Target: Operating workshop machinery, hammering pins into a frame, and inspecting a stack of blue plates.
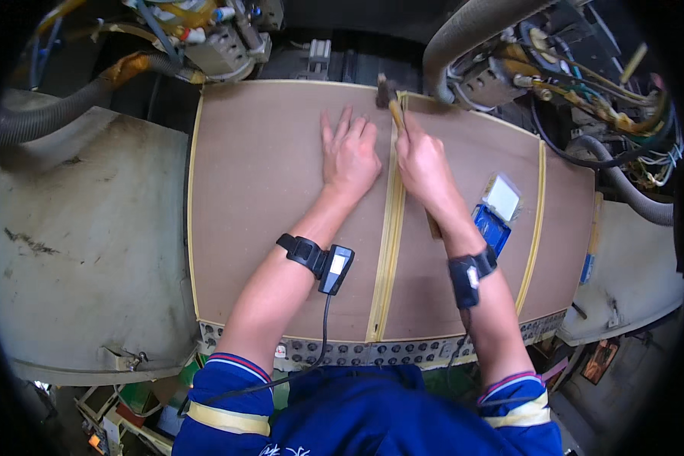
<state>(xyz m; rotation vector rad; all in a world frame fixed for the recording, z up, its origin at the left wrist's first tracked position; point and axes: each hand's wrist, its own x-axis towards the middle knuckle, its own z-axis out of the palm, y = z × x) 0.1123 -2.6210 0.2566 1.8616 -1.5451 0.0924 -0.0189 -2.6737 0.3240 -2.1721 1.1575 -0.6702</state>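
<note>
Brown panels [258,175], hoses [471,30] crowding behind — right hand [427,169] grasps hammer [396,112], left hand [351,156] lies fingers spread — blue case [494,229] beside right forearm [454,220].

Industrial workshop; ribbed hoses [475,34], tangled cables [632,124], metal machine parts [219,53], stained grey worktops [91,251], a hammer [394,106]

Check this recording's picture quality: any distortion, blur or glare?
In the head view, the brown panel's edges bow and the picture's corners go black; in the head view, the hammer in the right hand looks slightly soft, cause unclear; in the head view, the small case's white half looks very bright, almost washed out.
</note>
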